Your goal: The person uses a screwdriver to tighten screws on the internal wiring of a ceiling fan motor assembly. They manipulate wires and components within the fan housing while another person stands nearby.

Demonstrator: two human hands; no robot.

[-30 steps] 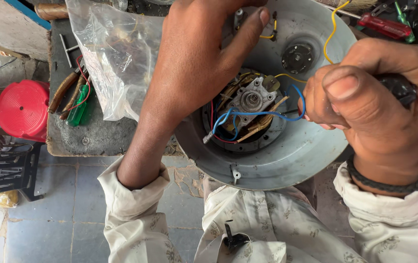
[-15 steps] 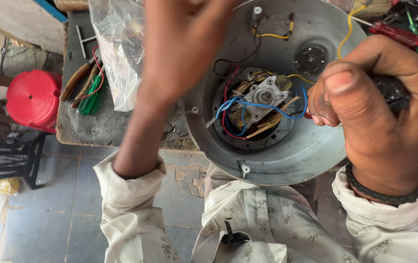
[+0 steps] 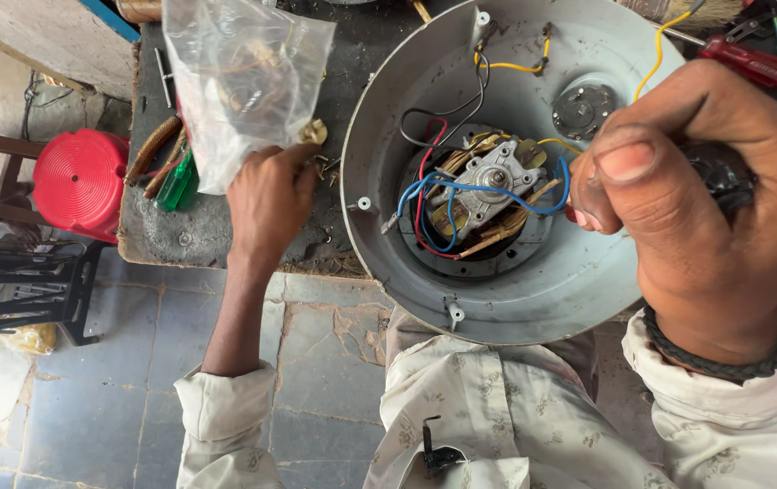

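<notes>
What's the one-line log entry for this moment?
left hand: at clear plastic bag | right hand: grips dark tool | grey round housing: open, motor and wires exposed

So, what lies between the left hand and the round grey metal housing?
In the head view, only a narrow strip of dark, dirty workbench top lies between the left hand and the round grey metal housing, with small scraps on it.

A crumpled clear plastic bag [image 3: 234,81] hangs upright just above the left-hand grip; a round grey metal housing [image 3: 515,290], motor and coloured wires inside, lies beside the right-hand grip.
</notes>
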